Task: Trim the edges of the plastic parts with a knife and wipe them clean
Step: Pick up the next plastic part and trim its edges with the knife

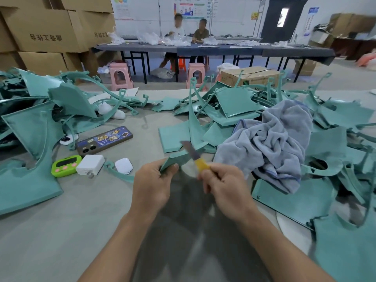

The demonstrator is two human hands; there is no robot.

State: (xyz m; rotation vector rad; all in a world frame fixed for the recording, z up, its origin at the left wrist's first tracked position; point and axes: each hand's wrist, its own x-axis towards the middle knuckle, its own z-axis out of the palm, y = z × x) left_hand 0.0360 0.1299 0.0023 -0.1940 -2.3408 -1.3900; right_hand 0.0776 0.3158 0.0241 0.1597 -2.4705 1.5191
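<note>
pinching teal part, left fingers; right fingers (blurred) seemingly grip knife.

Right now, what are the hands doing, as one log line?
step: edge trim | left hand: holds teal plastic part | right hand: grips yellow-handled knife | grey cloth: lying untouched on parts, right

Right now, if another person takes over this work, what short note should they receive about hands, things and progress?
Left hand grips a small teal part.
Right hand grips the yellow-handled knife, blade at that part's edge.
Grey cloth lies on the right pile. More parts in the left pile.
Which are already trimmed, I cannot tell.
Left: finish this trim, wipe.
</note>
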